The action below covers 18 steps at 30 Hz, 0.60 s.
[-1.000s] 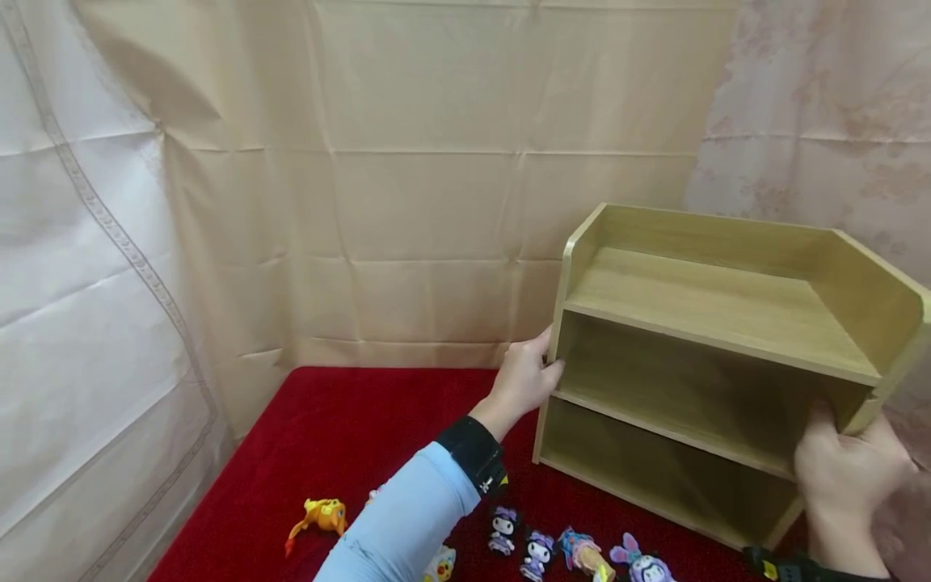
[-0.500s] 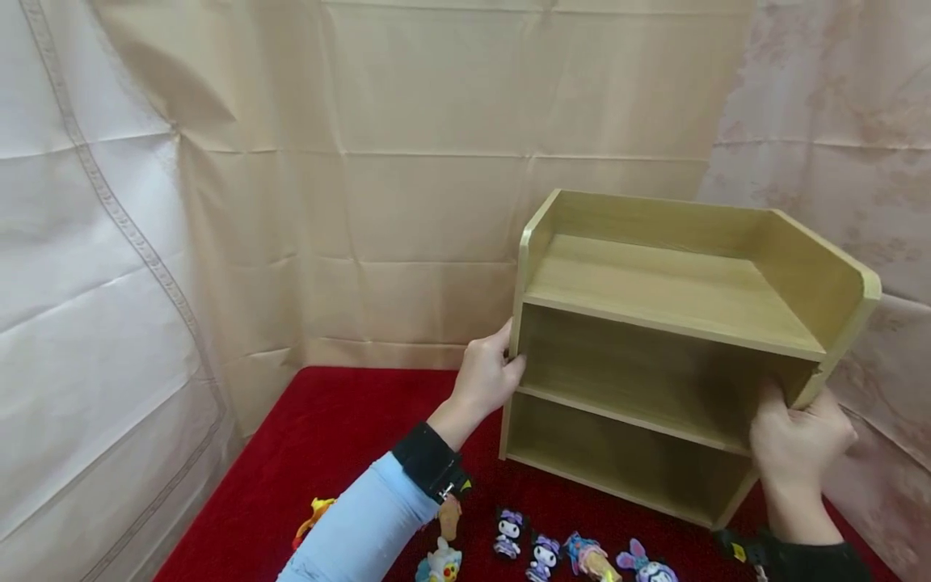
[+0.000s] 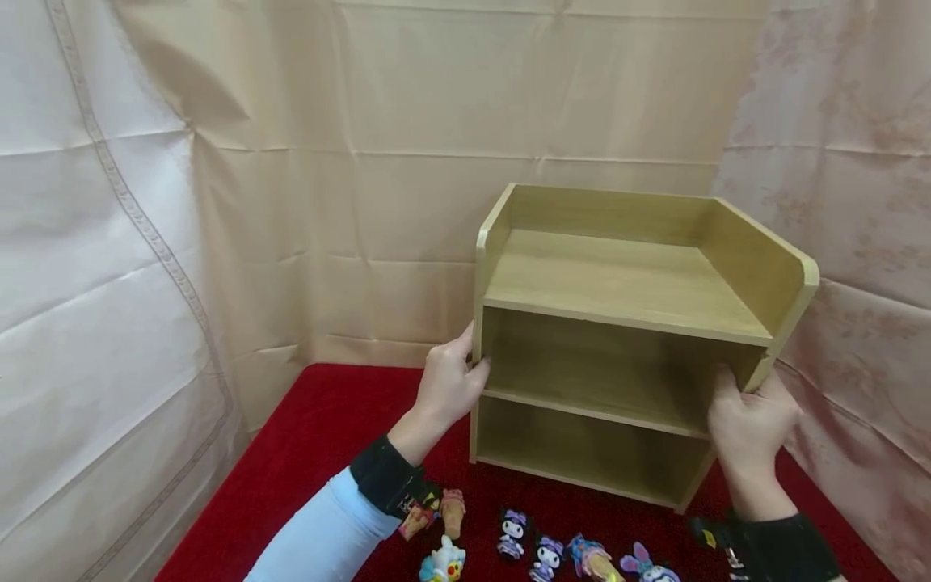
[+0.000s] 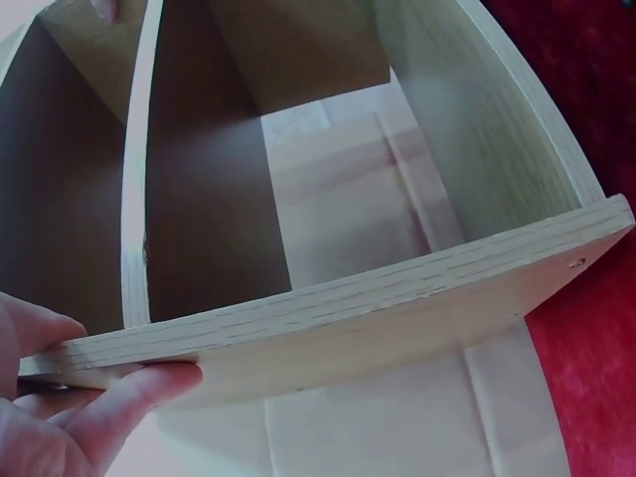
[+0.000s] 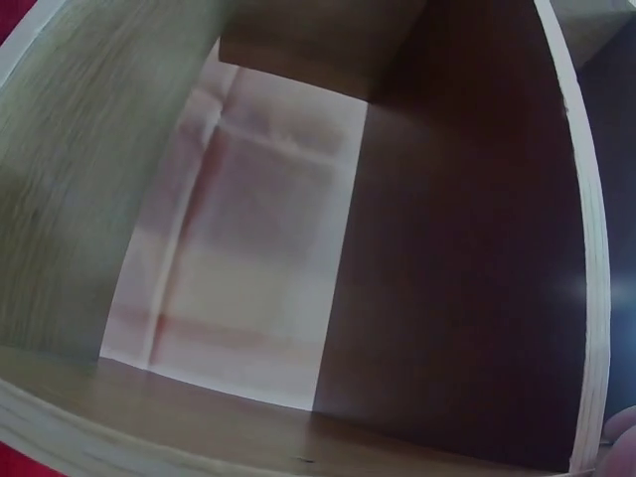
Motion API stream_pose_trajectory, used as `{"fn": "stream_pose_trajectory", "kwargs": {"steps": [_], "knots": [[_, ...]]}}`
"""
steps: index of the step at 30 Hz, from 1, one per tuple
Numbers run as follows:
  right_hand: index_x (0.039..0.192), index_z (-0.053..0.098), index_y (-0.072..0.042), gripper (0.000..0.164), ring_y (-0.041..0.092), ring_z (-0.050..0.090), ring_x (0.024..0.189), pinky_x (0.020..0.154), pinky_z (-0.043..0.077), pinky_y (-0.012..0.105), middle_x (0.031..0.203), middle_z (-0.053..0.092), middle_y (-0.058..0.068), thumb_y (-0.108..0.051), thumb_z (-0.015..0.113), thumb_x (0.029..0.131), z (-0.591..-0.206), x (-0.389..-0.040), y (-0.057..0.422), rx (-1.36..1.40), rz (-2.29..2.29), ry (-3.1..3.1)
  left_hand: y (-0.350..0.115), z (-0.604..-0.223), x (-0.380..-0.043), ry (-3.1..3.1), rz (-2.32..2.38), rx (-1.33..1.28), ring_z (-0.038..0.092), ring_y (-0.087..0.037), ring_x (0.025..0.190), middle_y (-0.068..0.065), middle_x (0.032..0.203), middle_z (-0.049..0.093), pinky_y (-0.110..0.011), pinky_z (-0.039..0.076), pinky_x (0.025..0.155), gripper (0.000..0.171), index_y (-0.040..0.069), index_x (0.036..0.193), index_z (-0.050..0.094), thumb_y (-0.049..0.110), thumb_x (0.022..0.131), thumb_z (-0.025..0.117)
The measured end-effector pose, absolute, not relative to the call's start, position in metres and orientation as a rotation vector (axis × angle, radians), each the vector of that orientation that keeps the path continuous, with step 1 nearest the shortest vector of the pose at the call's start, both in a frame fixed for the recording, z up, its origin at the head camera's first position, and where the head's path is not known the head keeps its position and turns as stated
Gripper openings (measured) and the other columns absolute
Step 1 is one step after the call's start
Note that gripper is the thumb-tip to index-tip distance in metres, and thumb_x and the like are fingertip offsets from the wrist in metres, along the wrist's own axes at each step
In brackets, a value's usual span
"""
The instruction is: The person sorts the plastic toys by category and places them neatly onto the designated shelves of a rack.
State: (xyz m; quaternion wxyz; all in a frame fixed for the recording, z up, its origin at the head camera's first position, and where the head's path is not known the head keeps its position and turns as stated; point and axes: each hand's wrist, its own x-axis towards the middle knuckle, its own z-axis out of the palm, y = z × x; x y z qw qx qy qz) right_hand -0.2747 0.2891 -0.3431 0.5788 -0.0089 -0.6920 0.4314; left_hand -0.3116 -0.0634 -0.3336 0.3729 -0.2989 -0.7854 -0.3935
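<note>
A light wooden shelf unit (image 3: 618, 275) with raised sides and two open compartments below its top stands upright over the red cloth, slightly angled. My left hand (image 3: 445, 384) grips its left side panel, thumb toward the front edge. On the opposite side panel my right hand (image 3: 751, 420) holds on at about the same height, its thumb inside the middle compartment. In the left wrist view, fingers (image 4: 149, 388) pinch the panel edge near a shelf board. Only a fingertip (image 5: 621, 437) shows at the corner of the right wrist view. Whether the unit touches the cloth I cannot tell.
Several small toys lie in front of the unit: dark-and-purple figures (image 3: 512, 533), a white-and-blue figure (image 3: 444, 559), an ice-cream-cone toy (image 3: 452, 513) and a purple-eared figure (image 3: 646, 564). Behind the red-covered table (image 3: 320, 428) hangs a beige curtain (image 3: 422, 210).
Both hands have carried or slid the shelf unit leftward, and it now faces more squarely forward. The orange toy at the left has gone out of sight behind my left arm.
</note>
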Motion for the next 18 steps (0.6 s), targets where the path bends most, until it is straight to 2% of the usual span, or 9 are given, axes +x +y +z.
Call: {"fn": "stream_pose_trajectory", "kwargs": {"steps": [5, 7, 10, 15, 18], "knots": [[0.095, 0.073, -0.003, 0.016, 0.003, 0.052, 0.068, 0.059, 0.035, 0.014, 0.076, 0.068, -0.003, -0.007, 0.063, 0.083, -0.345, -0.282, 0.279, -0.01, 1.014, -1.635, -0.076, -0.341, -0.309, -1.995, -0.98, -0.75, 0.06, -0.007, 0.074, -0.01, 0.1, 0.07, -0.026, 0.053, 0.052, 0.052, 0.014, 0.129, 0.057, -0.005, 0.081, 0.063], [0.094, 0.073, -0.002, 0.015, 0.003, 0.051, 0.068, 0.058, 0.035, 0.015, 0.075, 0.068, 0.006, -0.008, 0.063, 0.084, -0.346, -0.286, 0.275, 0.004, 1.015, -1.643, -0.08, -0.342, -0.308, -1.991, -0.965, -0.739, 0.061, -0.008, 0.074, -0.01, 0.1, 0.07, -0.028, 0.053, 0.051, 0.052, 0.013, 0.13, 0.057, -0.005, 0.081, 0.064], [0.096, 0.072, -0.001, 0.017, 0.002, 0.053, 0.071, 0.06, 0.035, 0.015, 0.078, 0.068, 0.013, -0.007, 0.064, 0.083, -0.349, -0.291, 0.27, 0.018, 1.002, -1.641, -0.086, -0.344, -0.308, -1.986, -0.945, -0.728, 0.062, -0.011, 0.076, -0.011, 0.1, 0.07, -0.031, 0.054, 0.052, 0.052, 0.012, 0.13, 0.057, -0.004, 0.08, 0.065], [0.095, 0.071, 0.0, 0.015, 0.0, 0.052, 0.071, 0.058, 0.035, 0.019, 0.078, 0.068, 0.016, -0.006, 0.065, 0.083, -0.353, -0.298, 0.262, 0.024, 0.96, -1.65, -0.094, -0.349, -0.307, -1.986, -0.939, -0.709, 0.065, -0.02, 0.089, -0.013, 0.105, 0.069, -0.037, 0.058, 0.067, 0.055, 0.01, 0.133, 0.055, -0.004, 0.081, 0.066], [0.094, 0.07, 0.001, 0.014, 0.0, 0.052, 0.071, 0.056, 0.035, 0.02, 0.079, 0.068, 0.015, -0.006, 0.065, 0.083, -0.356, -0.302, 0.257, 0.03, 0.967, -1.668, -0.099, -0.354, -0.305, -1.985, -0.941, -0.684, 0.065, -0.022, 0.09, -0.014, 0.107, 0.068, -0.038, 0.058, 0.068, 0.057, 0.008, 0.134, 0.054, -0.005, 0.081, 0.067]]}}
